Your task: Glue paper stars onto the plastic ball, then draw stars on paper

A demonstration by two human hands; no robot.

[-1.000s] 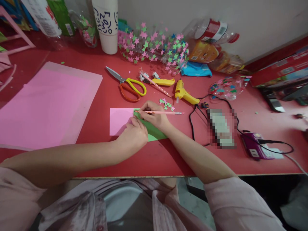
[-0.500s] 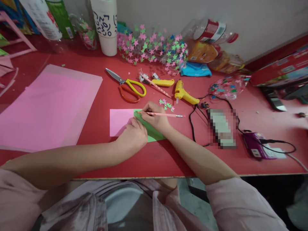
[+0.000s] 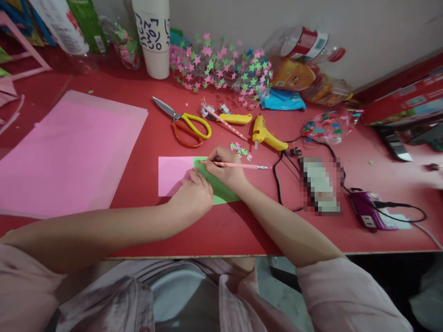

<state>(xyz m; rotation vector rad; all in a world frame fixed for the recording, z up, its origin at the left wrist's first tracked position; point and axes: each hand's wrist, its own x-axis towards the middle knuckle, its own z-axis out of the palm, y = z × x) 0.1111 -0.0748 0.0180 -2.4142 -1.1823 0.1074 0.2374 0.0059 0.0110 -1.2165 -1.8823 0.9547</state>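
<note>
My right hand [image 3: 226, 171] grips a pink pencil [image 3: 242, 165], its tip resting near the top edge of a green paper piece [image 3: 221, 190]. The green piece lies partly over a small pink paper rectangle [image 3: 171, 175] on the red table [image 3: 242, 230]. My left hand [image 3: 194, 196] presses down with curled fingers on the papers where pink and green meet. Its fingertips are hidden under the hand.
Behind the papers lie scissors [image 3: 185, 122], a yellow knife [image 3: 237, 119], a striped pencil [image 3: 226, 123], a yellow glue gun [image 3: 265, 134] and loose paper stars [image 3: 240, 150]. Large pink sheets [image 3: 65, 152] cover the left. Cables, a blurred device [image 3: 320, 184] and a purple plug strip [image 3: 367, 210] sit right.
The pencil and my right hand have shifted slightly to the right along the green paper's top edge. My left hand stays put.
</note>
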